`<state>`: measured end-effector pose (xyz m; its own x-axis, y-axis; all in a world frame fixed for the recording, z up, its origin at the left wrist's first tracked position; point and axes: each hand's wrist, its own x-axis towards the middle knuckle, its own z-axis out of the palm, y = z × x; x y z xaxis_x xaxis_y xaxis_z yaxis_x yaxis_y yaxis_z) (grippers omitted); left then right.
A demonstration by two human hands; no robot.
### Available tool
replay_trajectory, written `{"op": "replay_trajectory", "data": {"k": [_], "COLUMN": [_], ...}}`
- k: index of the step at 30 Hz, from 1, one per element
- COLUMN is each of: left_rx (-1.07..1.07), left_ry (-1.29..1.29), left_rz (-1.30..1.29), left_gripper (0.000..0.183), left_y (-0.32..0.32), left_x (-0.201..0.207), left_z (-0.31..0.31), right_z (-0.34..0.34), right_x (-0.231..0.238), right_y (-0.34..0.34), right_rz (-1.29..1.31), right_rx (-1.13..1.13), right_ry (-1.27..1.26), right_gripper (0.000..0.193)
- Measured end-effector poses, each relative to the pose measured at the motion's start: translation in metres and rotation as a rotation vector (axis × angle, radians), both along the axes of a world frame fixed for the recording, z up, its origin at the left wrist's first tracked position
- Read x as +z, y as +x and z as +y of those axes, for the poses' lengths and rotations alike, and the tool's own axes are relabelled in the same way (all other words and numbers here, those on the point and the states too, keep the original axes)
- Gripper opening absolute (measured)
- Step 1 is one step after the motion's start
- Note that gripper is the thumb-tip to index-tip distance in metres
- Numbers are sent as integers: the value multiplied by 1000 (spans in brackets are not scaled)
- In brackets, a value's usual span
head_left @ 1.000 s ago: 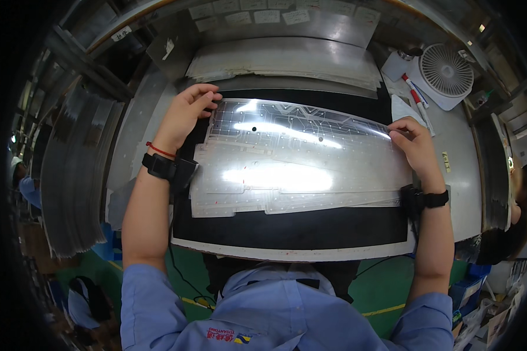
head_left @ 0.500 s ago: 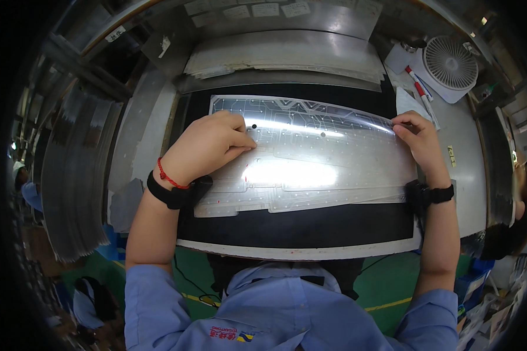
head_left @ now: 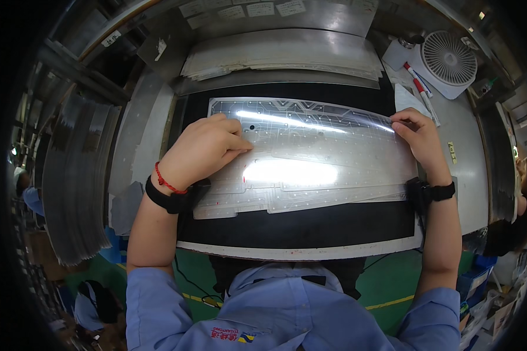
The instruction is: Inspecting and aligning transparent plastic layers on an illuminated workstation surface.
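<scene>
A clear plastic film sheet (head_left: 334, 146) printed with fine circuit lines and dots lies bowed across the black mat (head_left: 293, 229), catching bright glare. More printed film sheets (head_left: 316, 199) spread beneath its near edge, overlapping unevenly. My left hand (head_left: 208, 146) rests over the sheet's left part, thumb and forefinger pressed together near a black dot; what lies between the fingertips is hidden. At the upper right corner, my right hand (head_left: 420, 140) pinches the sheet's edge between thumb and fingers.
Behind the mat lies a stack of film sheets (head_left: 281, 55). A white fan (head_left: 449, 61) and red-capped markers (head_left: 420, 88) sit at the back right. Hanging sheets (head_left: 76, 175) fill the left side. Another person (head_left: 518, 205) is at the far right edge.
The hands and the film sheet stay almost in place. My left fingertips shift very slightly to the left, and the view tilts a little.
</scene>
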<state>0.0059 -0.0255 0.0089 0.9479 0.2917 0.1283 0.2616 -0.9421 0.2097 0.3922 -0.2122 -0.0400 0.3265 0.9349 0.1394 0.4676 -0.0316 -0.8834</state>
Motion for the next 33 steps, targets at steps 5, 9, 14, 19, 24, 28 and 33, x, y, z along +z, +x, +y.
{"op": "replay_trajectory", "data": {"k": [5,9,14,19,24,28,33], "left_rx": [-3,-16,-21,63,-5,-1,53], "left_ry": [-9,-15,-60,-205,-136,-106,-127], "left_rz": [6,-6,-33,-20,108,59,189], "left_gripper": [11,11,17,28,31,24,26], "left_y": [0,0,-3,-1,-1,-4,-3], "left_x": [0,-2,-9,-9,-4,-5,3], "left_z": [0,2,8,12,2,0,1], "right_z": [0,0,0,0,0,0,0], "right_x": [0,0,2,2,0,2,1], "right_y": [0,0,-1,-1,0,-2,0], "right_rz": [9,13,7,13,25,29,10], "right_rx": [-5,-5,-9,-2,-12,-22,-22], "right_ry": [3,-6,-17,-13,-27,-43,-39], "right_gripper": [14,15,15,15,15,15,15]}}
